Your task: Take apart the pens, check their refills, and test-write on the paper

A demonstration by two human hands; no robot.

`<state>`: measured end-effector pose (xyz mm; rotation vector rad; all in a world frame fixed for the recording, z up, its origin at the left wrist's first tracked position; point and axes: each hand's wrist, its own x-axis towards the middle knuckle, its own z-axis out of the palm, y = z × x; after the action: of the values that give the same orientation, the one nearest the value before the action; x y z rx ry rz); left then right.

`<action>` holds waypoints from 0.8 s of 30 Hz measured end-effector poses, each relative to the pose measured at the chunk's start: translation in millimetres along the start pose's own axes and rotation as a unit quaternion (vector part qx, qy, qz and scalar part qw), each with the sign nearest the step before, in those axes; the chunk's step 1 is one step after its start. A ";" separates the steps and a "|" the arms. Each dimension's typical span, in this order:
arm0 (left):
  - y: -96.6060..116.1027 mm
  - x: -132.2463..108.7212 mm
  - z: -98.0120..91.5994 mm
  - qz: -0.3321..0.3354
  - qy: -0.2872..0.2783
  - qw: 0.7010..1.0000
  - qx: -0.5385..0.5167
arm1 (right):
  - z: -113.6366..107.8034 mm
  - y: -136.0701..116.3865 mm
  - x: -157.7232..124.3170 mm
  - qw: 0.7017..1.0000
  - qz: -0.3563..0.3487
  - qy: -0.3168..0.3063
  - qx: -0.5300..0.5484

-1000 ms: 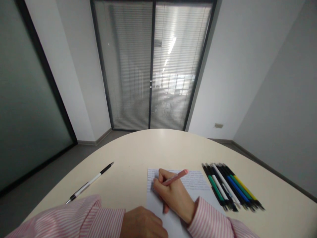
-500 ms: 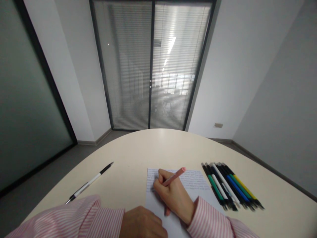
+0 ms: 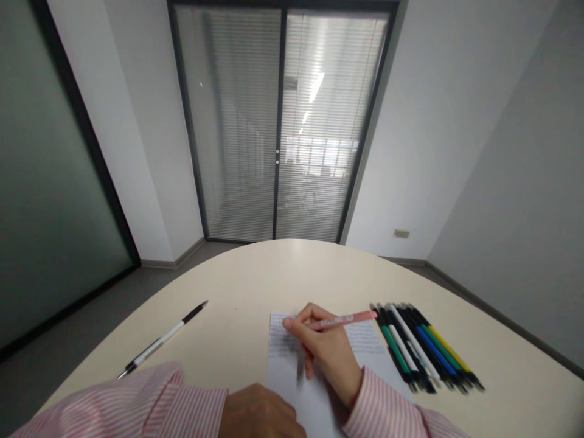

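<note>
A pink pen (image 3: 349, 320) is pinched between the thumb and fingers of my right hand (image 3: 326, 344), its barrel pointing right. Beneath that hand lies a white sheet of paper (image 3: 292, 377) with lines of small handwriting across its upper part. My left hand (image 3: 262, 413) rests at the bottom edge of the view, by the paper's lower left side, with its back up and fingers bent; whether anything is under it is hidden.
Several pens (image 3: 424, 347) with green, white, blue and yellow barrels lie side by side right of the paper. A white and black pen (image 3: 164, 337) lies at the left on the round cream table (image 3: 232, 280). Beyond stand glass panels with blinds.
My right hand has lifted and turned slightly, and the pink pen has swung from pointing up and right to lying nearly level. My left hand has barely moved.
</note>
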<state>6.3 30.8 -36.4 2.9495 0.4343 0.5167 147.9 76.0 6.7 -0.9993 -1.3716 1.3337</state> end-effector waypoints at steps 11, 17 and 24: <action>-11.2 -8.7 17.2 -0.014 -0.050 0.996 0.077 | 5.3 -38.3 -4.0 0.970 0.002 -0.022 0.240; -11.2 -13.3 21.9 0.007 -0.022 0.994 0.108 | -6.3 -46.4 -1.7 0.880 0.122 -0.130 0.440; -8.1 -14.7 27.8 -0.043 0.002 0.991 0.127 | -12.3 -30.9 3.6 0.878 0.112 -0.101 0.454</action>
<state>0.7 32.4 -68.3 3.1516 0.6705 0.4913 160.9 79.9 37.4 -0.3698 -0.6001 2.0149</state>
